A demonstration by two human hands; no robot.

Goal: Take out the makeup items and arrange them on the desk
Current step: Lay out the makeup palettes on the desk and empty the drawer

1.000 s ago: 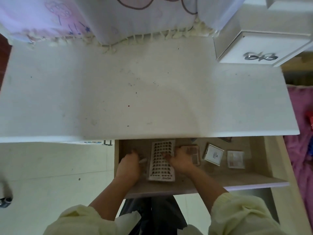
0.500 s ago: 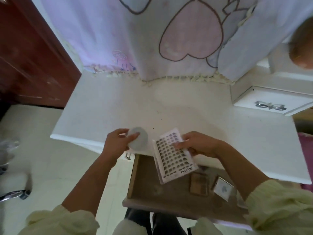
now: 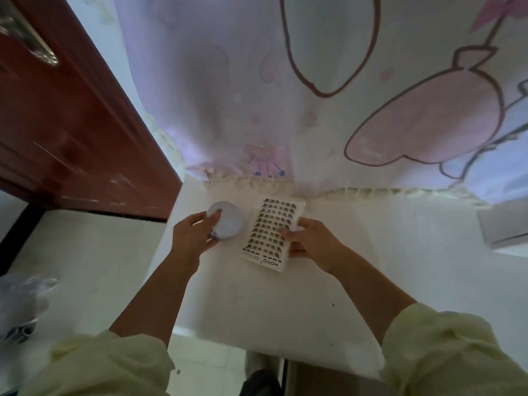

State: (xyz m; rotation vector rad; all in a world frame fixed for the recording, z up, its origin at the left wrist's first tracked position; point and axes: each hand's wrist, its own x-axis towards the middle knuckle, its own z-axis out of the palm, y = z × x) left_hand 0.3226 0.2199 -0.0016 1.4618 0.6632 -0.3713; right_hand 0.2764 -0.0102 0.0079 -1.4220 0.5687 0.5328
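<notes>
Now out of drawer, at worktop (image 3: 257,298) rear: left hand (image 3: 193,237) grips round compact (image 3: 228,224), right hand (image 3: 313,242) pinches lash card (image 3: 270,232); seemingly being set down.

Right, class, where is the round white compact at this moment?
In the head view, the round white compact is left of centre, gripped by the left hand at the far left corner of the white desk, just left of the false-lash tray.
</notes>
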